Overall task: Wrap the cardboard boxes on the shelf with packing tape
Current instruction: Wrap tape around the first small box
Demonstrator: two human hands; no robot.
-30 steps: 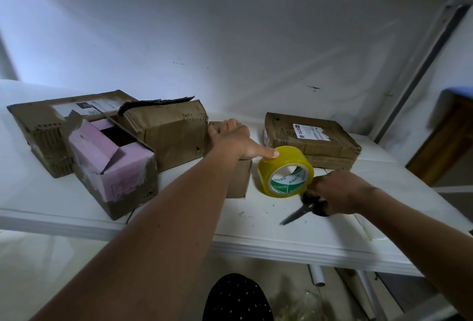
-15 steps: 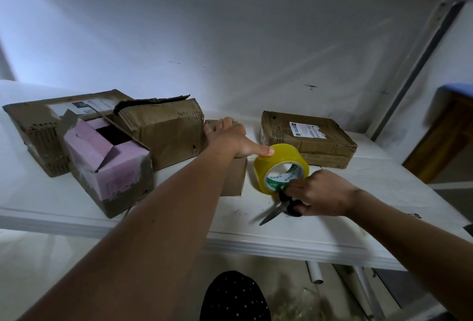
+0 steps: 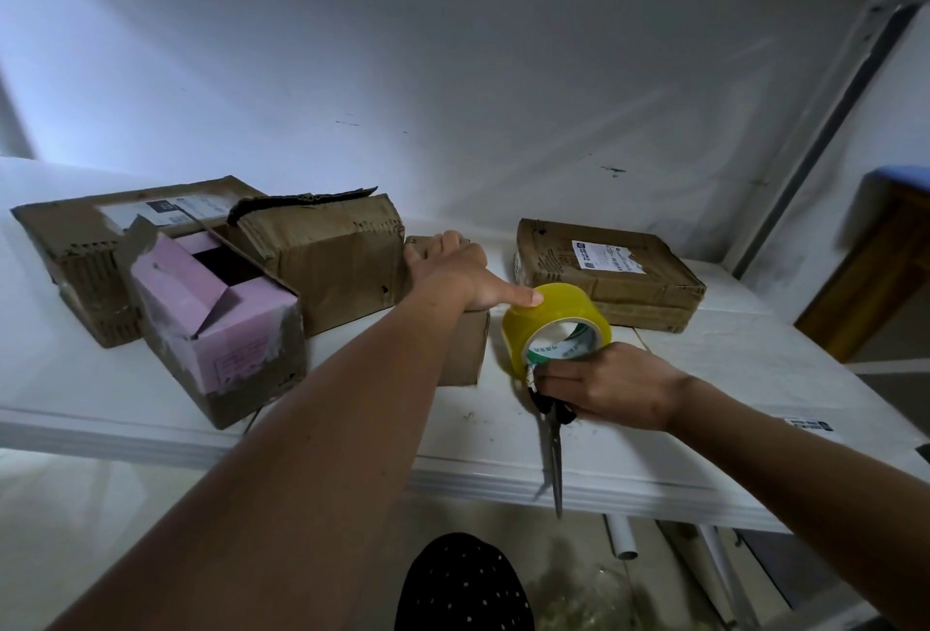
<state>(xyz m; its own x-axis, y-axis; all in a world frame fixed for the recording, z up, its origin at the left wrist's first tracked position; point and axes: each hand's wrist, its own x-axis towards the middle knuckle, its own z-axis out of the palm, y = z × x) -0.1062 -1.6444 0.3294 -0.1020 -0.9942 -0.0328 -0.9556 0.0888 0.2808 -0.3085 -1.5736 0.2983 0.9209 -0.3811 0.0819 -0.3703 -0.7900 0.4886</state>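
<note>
boxes (image 3: pixel 327 258): creased matt cardboard | tape roll (image 3: pixel 551 323): glossy yellow plastic | shelf (image 3: pixel 704 379): smooth white | scissors (image 3: pixel 555 459): metal blades

Right hand (image 3: pixel 611 386) gripping tape roll (image 3: pixel 548 323), scissors (image 3: pixel 552 449)

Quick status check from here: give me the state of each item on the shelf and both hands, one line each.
pink box: top flaps open
torn brown box: top edge ragged, lying closed
small box: under the left hand
left hand: rests on small box, thumb touching tape
tape roll: on edge
flat labelled box: closed, lying flat
right hand: grips scissors
scissors: blades shut, pointing toward the person
</note>
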